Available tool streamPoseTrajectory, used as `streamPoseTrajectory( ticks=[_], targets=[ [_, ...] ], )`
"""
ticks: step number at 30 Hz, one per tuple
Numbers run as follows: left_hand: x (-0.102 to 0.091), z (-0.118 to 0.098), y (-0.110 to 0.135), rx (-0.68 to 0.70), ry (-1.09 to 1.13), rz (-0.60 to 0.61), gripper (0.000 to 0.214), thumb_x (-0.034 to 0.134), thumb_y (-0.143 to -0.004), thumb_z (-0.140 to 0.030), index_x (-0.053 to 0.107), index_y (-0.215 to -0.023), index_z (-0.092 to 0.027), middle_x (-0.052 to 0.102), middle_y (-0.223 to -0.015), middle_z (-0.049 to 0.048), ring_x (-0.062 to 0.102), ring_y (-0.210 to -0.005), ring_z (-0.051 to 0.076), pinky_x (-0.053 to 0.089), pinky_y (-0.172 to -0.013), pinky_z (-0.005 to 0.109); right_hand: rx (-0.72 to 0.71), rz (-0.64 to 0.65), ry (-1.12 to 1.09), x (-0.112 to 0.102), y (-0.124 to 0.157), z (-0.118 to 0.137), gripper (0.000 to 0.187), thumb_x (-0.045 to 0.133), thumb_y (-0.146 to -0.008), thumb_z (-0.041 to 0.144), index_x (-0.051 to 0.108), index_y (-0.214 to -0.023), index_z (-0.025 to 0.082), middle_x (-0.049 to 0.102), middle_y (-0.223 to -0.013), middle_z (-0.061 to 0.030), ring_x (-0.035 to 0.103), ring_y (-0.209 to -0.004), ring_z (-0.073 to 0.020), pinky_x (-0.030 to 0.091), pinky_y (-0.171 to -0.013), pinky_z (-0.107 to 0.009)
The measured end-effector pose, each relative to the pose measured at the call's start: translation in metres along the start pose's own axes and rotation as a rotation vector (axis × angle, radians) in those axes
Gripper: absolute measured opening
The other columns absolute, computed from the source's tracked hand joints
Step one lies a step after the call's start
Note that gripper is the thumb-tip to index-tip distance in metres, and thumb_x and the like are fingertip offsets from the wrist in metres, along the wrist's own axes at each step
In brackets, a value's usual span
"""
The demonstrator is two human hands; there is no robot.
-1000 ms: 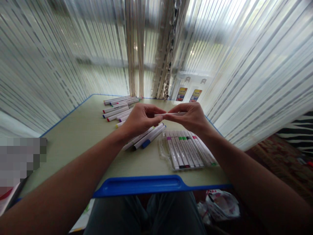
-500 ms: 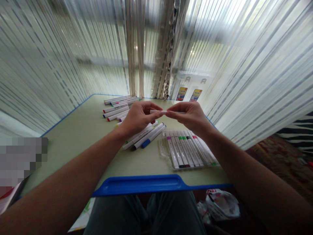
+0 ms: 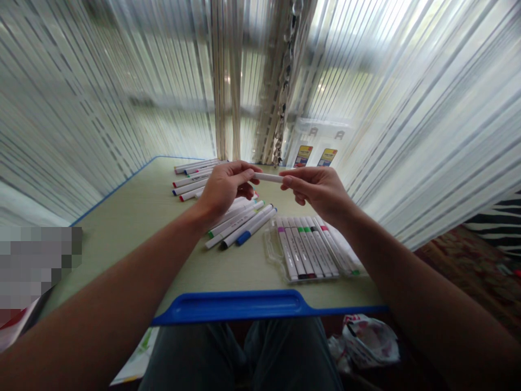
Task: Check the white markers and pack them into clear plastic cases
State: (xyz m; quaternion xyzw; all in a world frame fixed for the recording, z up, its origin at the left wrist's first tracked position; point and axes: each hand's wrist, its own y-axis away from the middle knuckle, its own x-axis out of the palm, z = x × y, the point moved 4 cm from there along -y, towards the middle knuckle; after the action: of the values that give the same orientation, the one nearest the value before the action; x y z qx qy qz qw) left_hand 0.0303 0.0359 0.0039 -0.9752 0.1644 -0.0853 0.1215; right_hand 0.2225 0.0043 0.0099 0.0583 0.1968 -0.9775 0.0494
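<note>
Between my hands, above the table, a white marker is held level by its two ends. My left hand pinches its left end and my right hand its right end; the fingers hide both tips. Beneath and left of my left hand lie several loose white markers with coloured ends, some partly covered by the hand. Below my right hand a clear plastic tray holds a row of markers, its right side partly behind my forearm.
A pale table has a blue edge with a moulded blue tray at the front. At the back right stands a clear plastic case with two labels. String curtains hang behind. A plastic bag lies below the table at right.
My hands have moved apart, the left one shifting left, so the marker's middle now shows between them. The loose markers and the tray stay where they were.
</note>
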Motion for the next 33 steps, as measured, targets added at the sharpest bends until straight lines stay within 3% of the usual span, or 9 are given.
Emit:
streamPoseTrajectory(
  ticks=[8, 17, 23, 33],
  targets=[
    [-0.002, -0.001, -0.001, -0.003, 0.048, -0.028, 0.011, 0.061, -0.083, -0.014, 0.071, -0.085, -0.012, 0.066, -0.070, 0.0039, 0.056, -0.051, 0.010, 0.045, -0.051, 0.024, 0.084, 0.020, -0.153, 0.004, 0.002, 0.006, 0.024, 0.080, -0.076, 0.034, 0.079, -0.094, 0.017, 0.073, -0.077, -0.0030, 0.042, -0.048, -0.0051, 0.036, -0.042, -0.022],
    [-0.005, -0.004, -0.001, 0.004, 0.081, -0.031, 0.010, 0.061, -0.083, -0.016, 0.071, -0.084, -0.012, 0.062, -0.066, 0.0021, 0.055, -0.050, 0.009, 0.044, -0.050, 0.023, 0.112, 0.131, -0.267, 0.006, 0.003, 0.010, 0.028, 0.074, -0.081, 0.035, 0.077, -0.102, 0.016, 0.075, -0.089, -0.0074, 0.050, -0.053, -0.0077, 0.040, -0.044, -0.022],
    [-0.004, -0.008, 0.001, 0.024, 0.087, -0.010, 0.009, 0.067, -0.082, -0.020, 0.071, -0.085, -0.013, 0.065, -0.066, 0.0021, 0.055, -0.052, 0.009, 0.044, -0.050, 0.023, 0.110, 0.045, -0.240, 0.001, 0.000, 0.009, 0.025, 0.068, -0.084, 0.036, 0.076, -0.099, 0.017, 0.076, -0.085, -0.0072, 0.051, -0.051, -0.0087, 0.040, -0.044, -0.024],
    [0.000, -0.009, 0.005, 0.031, 0.077, 0.082, 0.023, 0.071, -0.083, -0.025, 0.076, -0.099, -0.011, 0.077, -0.086, 0.0100, 0.058, -0.055, 0.008, 0.050, -0.058, 0.024, 0.136, -0.100, -0.198, -0.013, -0.008, 0.000, 0.019, 0.065, -0.087, 0.034, 0.073, -0.091, 0.018, 0.072, -0.075, -0.0045, 0.050, -0.047, -0.0087, 0.039, -0.043, -0.024]
  ],
)
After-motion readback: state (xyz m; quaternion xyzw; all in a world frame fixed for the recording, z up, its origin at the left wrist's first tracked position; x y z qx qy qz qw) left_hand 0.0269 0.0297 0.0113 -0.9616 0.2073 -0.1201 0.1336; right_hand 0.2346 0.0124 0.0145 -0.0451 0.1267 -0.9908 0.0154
